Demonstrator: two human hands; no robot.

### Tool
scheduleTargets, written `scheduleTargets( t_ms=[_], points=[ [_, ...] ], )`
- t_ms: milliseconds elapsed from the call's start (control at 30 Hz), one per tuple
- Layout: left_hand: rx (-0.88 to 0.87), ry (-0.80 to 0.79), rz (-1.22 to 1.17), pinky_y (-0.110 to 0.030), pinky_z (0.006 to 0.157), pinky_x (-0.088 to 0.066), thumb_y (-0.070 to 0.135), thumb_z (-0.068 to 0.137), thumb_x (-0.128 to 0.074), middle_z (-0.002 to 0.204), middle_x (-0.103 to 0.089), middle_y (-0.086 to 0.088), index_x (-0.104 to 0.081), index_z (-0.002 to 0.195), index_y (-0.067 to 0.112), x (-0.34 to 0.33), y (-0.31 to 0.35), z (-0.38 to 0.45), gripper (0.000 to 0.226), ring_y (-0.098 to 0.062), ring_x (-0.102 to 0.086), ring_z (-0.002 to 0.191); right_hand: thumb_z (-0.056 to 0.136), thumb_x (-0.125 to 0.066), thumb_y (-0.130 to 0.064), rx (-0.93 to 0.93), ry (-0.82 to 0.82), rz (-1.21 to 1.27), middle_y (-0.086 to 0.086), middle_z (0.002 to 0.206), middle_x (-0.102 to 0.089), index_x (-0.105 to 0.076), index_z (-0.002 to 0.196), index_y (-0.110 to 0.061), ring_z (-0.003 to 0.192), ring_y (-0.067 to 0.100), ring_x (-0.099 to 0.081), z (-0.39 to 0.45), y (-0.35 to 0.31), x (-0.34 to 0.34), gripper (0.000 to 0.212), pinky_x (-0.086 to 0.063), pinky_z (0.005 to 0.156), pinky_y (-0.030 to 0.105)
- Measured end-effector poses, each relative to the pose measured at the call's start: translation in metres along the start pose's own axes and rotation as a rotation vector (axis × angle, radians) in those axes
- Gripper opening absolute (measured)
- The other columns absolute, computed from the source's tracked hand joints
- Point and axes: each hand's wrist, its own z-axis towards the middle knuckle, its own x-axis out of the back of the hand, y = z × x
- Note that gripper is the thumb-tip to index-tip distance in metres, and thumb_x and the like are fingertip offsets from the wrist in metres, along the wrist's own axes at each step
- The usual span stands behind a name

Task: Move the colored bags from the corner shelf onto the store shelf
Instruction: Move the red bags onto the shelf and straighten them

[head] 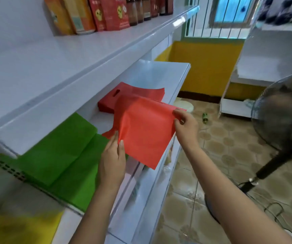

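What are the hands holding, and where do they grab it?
A red bag. The left hand pinches its lower left edge; the right hand pinches its upper right corner.

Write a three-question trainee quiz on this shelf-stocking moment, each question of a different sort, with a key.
1. True or false: both the left hand and the right hand grip the orange-red bag.
2. Which stack lies on the white shelf just beyond the held bag? A. the green bags B. the dark red bags C. the yellow bags
3. Fill in: on the floor at the right stands a ____ on a black pole.

Key
1. True: each hand pinches one edge.
2. B: the dark red bags lie behind it; the green bags and the yellow bags lie nearer the camera.
3. Fan.
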Motion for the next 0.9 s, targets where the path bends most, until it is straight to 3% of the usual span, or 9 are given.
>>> scheduleTargets(
  t_ms=[133, 233, 367, 467, 633, 733, 833, 900],
  points=[
    [-0.008, 0.025, 0.131, -0.037, 0.111, -0.038, 0.030, 0.106, -0.034, 0.145, -0.052, -0.012, -0.050, 0.143, 0.004, -0.027, -0.011, 0.051, 0.047, -0.027, -0.048, 0.133, 0.083, -0.050, 0.001, 0.002, -0.084, 0.005, -0.005, 0.125, -0.061, -0.069, 0.115, -0.018, 0.113, 0.006, -0.055, 0.055, 0.026, -0.037, 0.042, -0.046, 0.098, 0.023],
    [0.014, 0.103, 0.183, -0.037, 0.115, -0.034, 0.040, 0.106, -0.029, 0.147, -0.050, -0.014, -0.049, 0.143, 0.002, -0.047, -0.023, 0.087, 0.057, -0.026, -0.044, 0.137, 0.082, -0.050, 0.001, 0.103, -0.162, -0.003, -0.004, 0.128, -0.058, -0.070, 0.115, -0.017, 0.118, 0.009, -0.053, 0.104, 0.041, -0.076, 0.042, -0.044, 0.104, 0.034],
    [0.009, 0.232, 0.330, -0.033, 0.117, -0.032, 0.037, 0.107, -0.026, 0.145, -0.050, -0.021, -0.050, 0.139, -0.006, -0.075, -0.039, 0.126, 0.059, -0.029, -0.045, 0.137, 0.077, -0.050, 0.001, 0.239, -0.290, 0.023, -0.002, 0.131, -0.057, -0.068, 0.117, -0.016, 0.120, 0.013, -0.053, 0.181, 0.050, -0.132, 0.047, -0.039, 0.107, 0.030],
    [0.101, 0.384, 0.350, -0.023, 0.115, -0.030, 0.035, 0.103, -0.035, 0.142, -0.054, -0.017, -0.055, 0.136, -0.004, -0.096, -0.025, 0.143, 0.054, -0.026, -0.050, 0.133, 0.074, -0.047, 0.003, 0.264, -0.461, -0.016, 0.000, 0.131, -0.057, -0.067, 0.119, -0.017, 0.114, 0.013, -0.056, 0.243, 0.062, -0.168, 0.053, -0.040, 0.102, 0.025],
    [0.291, 0.203, 0.323, -0.019, 0.114, -0.027, 0.045, 0.105, -0.031, 0.145, -0.054, -0.003, -0.056, 0.140, 0.009, -0.150, 0.016, 0.140, 0.056, -0.013, -0.046, 0.134, 0.087, -0.058, -0.017, 0.237, -0.882, -0.385, 0.010, 0.121, -0.067, -0.069, 0.116, -0.015, 0.113, 0.029, -0.061, 0.331, 0.093, -0.224, 0.031, -0.045, 0.098, 0.033],
    [0.302, 0.206, 0.338, -0.031, 0.110, -0.038, 0.045, 0.101, -0.035, 0.133, -0.063, 0.002, -0.064, 0.131, 0.015, -0.174, 0.027, 0.145, 0.051, -0.013, -0.052, 0.122, 0.088, -0.057, -0.010, 0.351, -0.915, -0.463, 0.016, 0.119, -0.067, -0.072, 0.111, -0.010, 0.114, 0.033, -0.060, 0.356, 0.099, -0.248, 0.027, -0.044, 0.097, 0.035],
    [0.316, 0.357, 0.414, -0.028, 0.097, -0.044, 0.046, 0.097, -0.043, 0.121, -0.064, 0.002, -0.069, 0.125, 0.016, -0.184, 0.029, 0.157, 0.048, -0.017, -0.051, 0.111, 0.083, -0.054, -0.017, 0.480, -0.931, -0.445, 0.019, 0.117, -0.067, -0.072, 0.112, -0.010, 0.111, 0.035, -0.060, 0.370, 0.095, -0.266, 0.034, -0.042, 0.097, 0.034],
    [0.349, 0.419, 0.455, -0.026, 0.101, -0.040, 0.050, 0.094, -0.046, 0.127, -0.057, -0.002, -0.065, 0.130, 0.017, -0.189, 0.030, 0.162, 0.052, -0.019, -0.046, 0.118, 0.081, -0.050, -0.021, 0.568, -0.939, -0.397, 0.020, 0.114, -0.067, -0.073, 0.110, -0.008, 0.108, 0.036, -0.061, 0.372, 0.096, -0.277, 0.039, -0.042, 0.094, 0.034]
  ],
)
